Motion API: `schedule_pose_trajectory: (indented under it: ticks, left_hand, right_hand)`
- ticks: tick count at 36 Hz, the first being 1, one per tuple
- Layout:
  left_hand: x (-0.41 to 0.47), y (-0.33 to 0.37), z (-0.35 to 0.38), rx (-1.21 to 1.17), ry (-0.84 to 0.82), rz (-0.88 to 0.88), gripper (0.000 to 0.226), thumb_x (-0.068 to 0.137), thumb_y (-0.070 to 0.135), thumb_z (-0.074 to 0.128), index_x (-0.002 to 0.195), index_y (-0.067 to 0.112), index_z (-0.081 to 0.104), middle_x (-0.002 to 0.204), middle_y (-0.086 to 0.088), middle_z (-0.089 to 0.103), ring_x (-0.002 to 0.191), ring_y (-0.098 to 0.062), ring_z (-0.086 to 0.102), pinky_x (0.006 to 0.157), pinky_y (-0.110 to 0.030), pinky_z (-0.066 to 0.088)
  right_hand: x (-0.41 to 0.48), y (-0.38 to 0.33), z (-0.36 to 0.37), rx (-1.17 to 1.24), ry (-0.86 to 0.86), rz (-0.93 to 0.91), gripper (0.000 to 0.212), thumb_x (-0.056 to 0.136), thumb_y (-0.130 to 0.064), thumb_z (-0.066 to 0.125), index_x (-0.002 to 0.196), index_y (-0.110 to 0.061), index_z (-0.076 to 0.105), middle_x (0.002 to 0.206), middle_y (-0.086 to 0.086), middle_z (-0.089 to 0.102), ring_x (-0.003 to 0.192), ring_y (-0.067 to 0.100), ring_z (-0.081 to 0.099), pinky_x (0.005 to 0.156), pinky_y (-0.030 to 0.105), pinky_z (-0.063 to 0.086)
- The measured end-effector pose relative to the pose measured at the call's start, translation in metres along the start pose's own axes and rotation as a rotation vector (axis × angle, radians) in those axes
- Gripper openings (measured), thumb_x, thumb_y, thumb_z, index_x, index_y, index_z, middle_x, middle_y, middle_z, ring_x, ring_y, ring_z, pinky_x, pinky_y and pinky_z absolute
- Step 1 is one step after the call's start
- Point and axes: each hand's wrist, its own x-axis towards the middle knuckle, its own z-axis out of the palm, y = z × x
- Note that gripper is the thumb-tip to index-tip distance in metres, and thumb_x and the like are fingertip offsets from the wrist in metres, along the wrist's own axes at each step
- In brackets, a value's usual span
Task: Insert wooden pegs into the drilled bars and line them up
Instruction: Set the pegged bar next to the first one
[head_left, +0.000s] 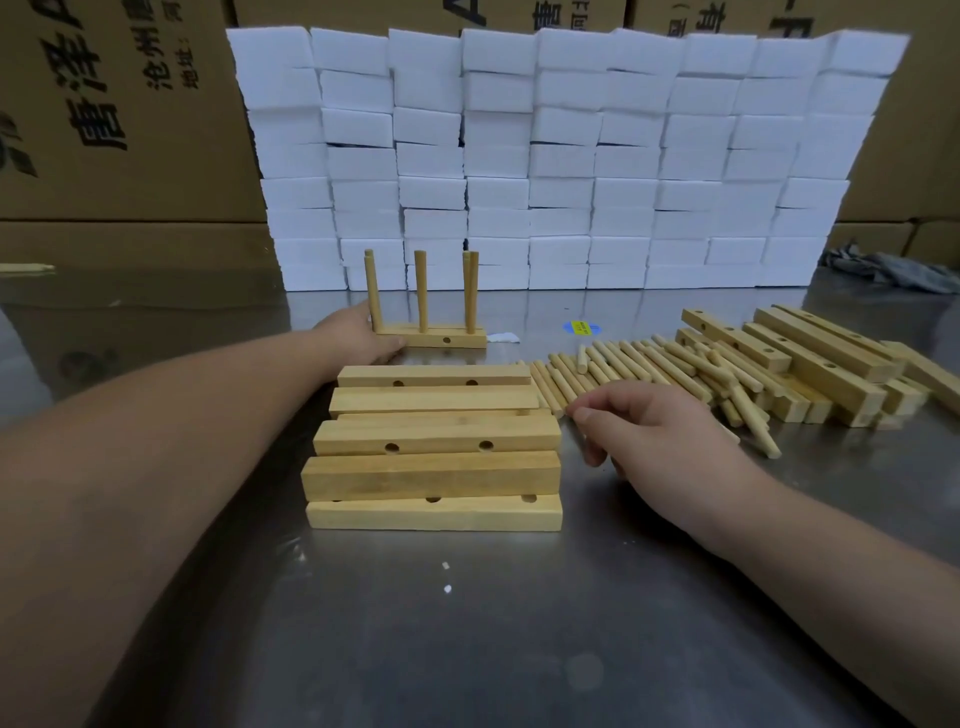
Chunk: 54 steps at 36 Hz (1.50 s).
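The pegged bar (431, 339) is right at your left hand (363, 332), which grips its end with the thumb on the front face. At least three upright pegs (421, 291) stand in it. The one farthest from your left hand looks doubled, and I can't tell if that's a second peg behind it. The peg nearest that hand seems to tilt a touch, though that could just be the wide lens

Your right hand (639, 423) hovers at the edge of the loose pegs (649, 364), fingers loosely curled down, and I can't see anything in them. My guess is you're going for the next peg

So pinch one near its middle and bring it over end-first. Pin the bar flat on the metal table (467, 623) with your left hand so it doesn't rock. Push straight down, maybe with a small twist. Forcing it at an angle could jam it or tip the bar. Then check the tops sit level with each other

Between your hands, closer to you, is the stack of drilled bars (436, 447), holes showing. Out past your right hand there's a heap of more bars (810, 364). Beyond both hands is a wall of white foam blocks (571, 156), with cardboard boxes (104, 104) behind it
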Motion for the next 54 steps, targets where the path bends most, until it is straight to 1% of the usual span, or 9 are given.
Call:
schedule_pose_trajectory:
  ticks: [2, 8, 18, 24, 28, 34, 43, 48, 54]
  left_hand:
    - [0.001, -0.001, 0.000, 0.004, 0.007, -0.018, 0.045, 0.088, 0.043, 0.057, 0.118, 0.011, 0.057, 0.101, -0.006, 0.062, 0.086, -0.021, 0.056, 0.072, -0.032, 0.043]
    - [0.002, -0.006, -0.002, 0.076, 0.045, -0.038, 0.040, 0.088, 0.047, 0.056, 0.103, 0.011, 0.064, 0.092, -0.006, 0.064, 0.083, -0.022, 0.059, 0.070, -0.033, 0.048]
    - [-0.005, -0.011, -0.010, 0.173, 0.076, -0.039, 0.030, 0.087, 0.046, 0.057, 0.083, 0.016, 0.060, 0.080, -0.003, 0.062, 0.072, -0.017, 0.057, 0.054, -0.029, 0.041]
    - [-0.001, -0.005, -0.006, 0.176, 0.096, -0.080, 0.031, 0.088, 0.041, 0.058, 0.093, 0.011, 0.063, 0.079, -0.004, 0.061, 0.070, -0.017, 0.055, 0.051, -0.027, 0.035]
    - [0.002, -0.005, -0.003, 0.189, 0.186, -0.092, 0.043, 0.088, 0.042, 0.058, 0.117, 0.010, 0.057, 0.107, -0.007, 0.062, 0.090, -0.023, 0.057, 0.065, -0.030, 0.039]
    - [0.008, -0.004, -0.002, 0.194, 0.218, -0.140, 0.037, 0.086, 0.044, 0.060, 0.083, 0.007, 0.061, 0.078, -0.008, 0.060, 0.067, -0.021, 0.053, 0.048, -0.029, 0.030]
    - [0.005, -0.005, 0.000, 0.020, 0.244, -0.062, 0.010, 0.090, 0.019, 0.050, 0.096, 0.016, 0.056, 0.098, -0.006, 0.062, 0.085, -0.023, 0.058, 0.072, -0.036, 0.048]
    - [0.001, -0.006, -0.001, -0.006, 0.176, -0.171, 0.047, 0.090, 0.024, 0.052, 0.133, 0.013, 0.035, 0.113, -0.013, 0.054, 0.091, -0.028, 0.056, 0.078, -0.041, 0.050]
    - [0.006, -0.003, 0.003, 0.025, 0.062, -0.075, 0.051, 0.093, 0.030, 0.050, 0.139, 0.012, 0.038, 0.128, -0.011, 0.053, 0.104, -0.026, 0.053, 0.080, -0.032, 0.040]
  right_hand:
    - [0.000, 0.000, 0.000, 0.003, -0.006, 0.000, 0.017, 0.087, -0.030, 0.052, 0.076, -0.029, 0.065, 0.058, -0.014, 0.062, 0.047, -0.006, 0.049, 0.053, 0.017, 0.035]
    - [0.000, -0.001, 0.000, 0.015, -0.010, 0.004, 0.017, 0.087, -0.030, 0.052, 0.077, -0.029, 0.066, 0.059, -0.013, 0.063, 0.050, -0.006, 0.050, 0.057, 0.020, 0.036]
    - [-0.001, -0.002, 0.000, -0.011, -0.014, 0.019, 0.017, 0.088, -0.030, 0.052, 0.077, -0.030, 0.066, 0.060, -0.015, 0.063, 0.050, -0.007, 0.049, 0.057, 0.021, 0.037]
    - [-0.001, -0.003, -0.001, -0.038, -0.017, 0.003, 0.019, 0.088, -0.030, 0.052, 0.074, -0.030, 0.065, 0.060, -0.015, 0.062, 0.049, -0.008, 0.049, 0.055, 0.018, 0.034]
    - [0.000, -0.002, -0.001, -0.046, -0.026, -0.001, 0.019, 0.088, -0.031, 0.051, 0.074, -0.031, 0.064, 0.060, -0.016, 0.062, 0.050, -0.007, 0.049, 0.055, 0.018, 0.035]
    - [0.001, 0.000, -0.001, -0.039, -0.030, 0.000, 0.018, 0.088, -0.032, 0.051, 0.076, -0.031, 0.065, 0.060, -0.016, 0.063, 0.051, -0.008, 0.050, 0.055, 0.018, 0.035]
    - [0.000, -0.001, 0.000, -0.021, -0.029, -0.001, 0.020, 0.087, -0.033, 0.051, 0.074, -0.031, 0.065, 0.061, -0.015, 0.063, 0.058, -0.006, 0.053, 0.059, 0.021, 0.038]
    - [0.000, 0.000, 0.000, -0.022, -0.029, -0.011, 0.019, 0.088, -0.032, 0.052, 0.074, -0.031, 0.065, 0.060, -0.015, 0.063, 0.051, -0.007, 0.050, 0.055, 0.018, 0.034]
    - [0.001, 0.001, 0.000, -0.034, -0.029, -0.020, 0.020, 0.088, -0.033, 0.052, 0.072, -0.033, 0.064, 0.061, -0.016, 0.063, 0.053, -0.009, 0.051, 0.055, 0.017, 0.034]
